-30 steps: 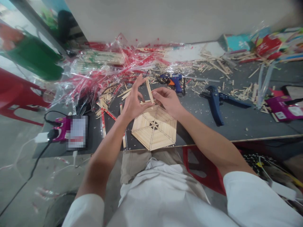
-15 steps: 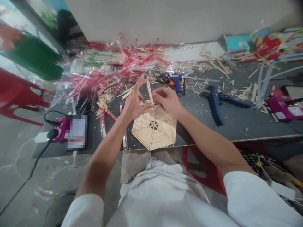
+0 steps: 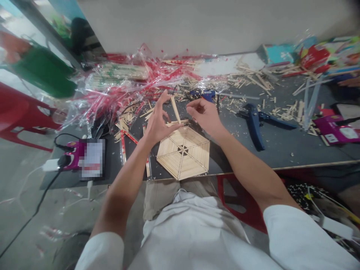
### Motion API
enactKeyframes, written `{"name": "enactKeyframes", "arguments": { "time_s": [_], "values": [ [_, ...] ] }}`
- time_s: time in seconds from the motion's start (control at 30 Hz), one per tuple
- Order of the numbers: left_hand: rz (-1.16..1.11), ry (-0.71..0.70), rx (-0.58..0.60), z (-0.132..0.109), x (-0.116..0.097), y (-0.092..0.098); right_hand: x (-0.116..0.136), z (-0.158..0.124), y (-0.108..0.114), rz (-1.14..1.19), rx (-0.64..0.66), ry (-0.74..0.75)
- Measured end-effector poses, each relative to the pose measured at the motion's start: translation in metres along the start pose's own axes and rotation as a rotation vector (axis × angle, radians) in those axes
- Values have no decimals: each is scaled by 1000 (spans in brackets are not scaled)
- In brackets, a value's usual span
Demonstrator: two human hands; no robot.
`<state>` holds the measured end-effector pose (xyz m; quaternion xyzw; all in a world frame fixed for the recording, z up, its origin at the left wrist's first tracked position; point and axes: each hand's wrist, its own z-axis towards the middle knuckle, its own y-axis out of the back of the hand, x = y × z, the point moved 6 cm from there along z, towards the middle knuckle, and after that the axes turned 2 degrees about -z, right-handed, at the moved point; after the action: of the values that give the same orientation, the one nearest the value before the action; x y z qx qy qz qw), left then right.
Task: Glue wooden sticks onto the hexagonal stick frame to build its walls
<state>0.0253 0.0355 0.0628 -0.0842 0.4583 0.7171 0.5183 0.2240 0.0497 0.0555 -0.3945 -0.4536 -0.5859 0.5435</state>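
Observation:
A flat hexagon of glued wooden sticks lies at the near edge of the dark table. My left hand pinches a short wooden stick that stands tilted over the hexagon's far edge, beside other sticks lying there. My right hand hovers just right of that stick, fingers curled, a little above the hexagon; I cannot make out anything in it.
A blue glue gun lies just beyond my right hand. Blue cutting pliers rest to the right. Clear and red plastic wrap and loose stick offcuts cover the far table. A purple device with cables sits left.
My right hand has let go of the sticks at the hexagon's far edge and lifted up and away. My left hand still holds the tilted stick.

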Motion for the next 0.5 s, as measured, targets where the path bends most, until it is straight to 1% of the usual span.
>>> {"name": "enactKeyframes", "arguments": {
  "time_s": [0.1,0.3,0.4,0.5],
  "values": [
    [-30,6,-2,0,2,0,-3,2,3,-10,3,-15],
    [-145,65,-3,0,3,0,-14,2,-6,79,71,-86],
    [-178,81,-12,0,4,2,-14,1,-7,73,78,-66],
    [-227,80,-6,1,8,2,-9,1,-5,33,68,-11]
  ]
}}
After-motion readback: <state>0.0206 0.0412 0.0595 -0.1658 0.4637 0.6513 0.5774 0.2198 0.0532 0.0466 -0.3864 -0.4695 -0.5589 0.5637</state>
